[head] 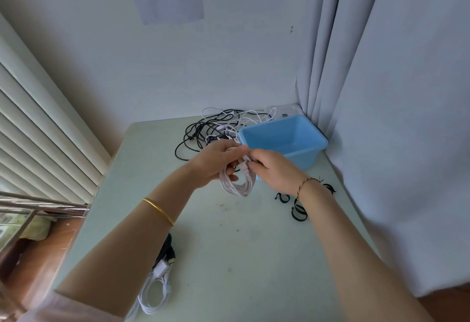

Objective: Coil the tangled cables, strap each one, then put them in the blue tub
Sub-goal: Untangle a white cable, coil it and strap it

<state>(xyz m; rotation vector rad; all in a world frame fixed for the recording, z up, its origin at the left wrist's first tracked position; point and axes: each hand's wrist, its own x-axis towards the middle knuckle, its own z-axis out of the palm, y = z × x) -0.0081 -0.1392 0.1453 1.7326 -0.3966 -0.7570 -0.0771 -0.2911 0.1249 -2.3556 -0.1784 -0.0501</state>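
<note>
Worktop (229, 258): tub (300, 133) back right, looks empty; tangle (203, 128) just left of it. White coil (237, 185) held above the middle: left hand (216, 161) fingers curled through the loops, right hand (274, 171) pinching the tail. Keep loops clamped, wrap tail flat. Straps (298, 211) lie near right wrist; arm partly blocks them.

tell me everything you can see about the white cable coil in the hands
The white cable coil is a thin, smooth, plastic-looking cord wound into several loose oval loops. It hangs upright and seems held clear of the table, just in front of the blue tub. The left hand grips the loops at their top, and the right hand pinches the cable's end against them. No strap shows on it.
</note>
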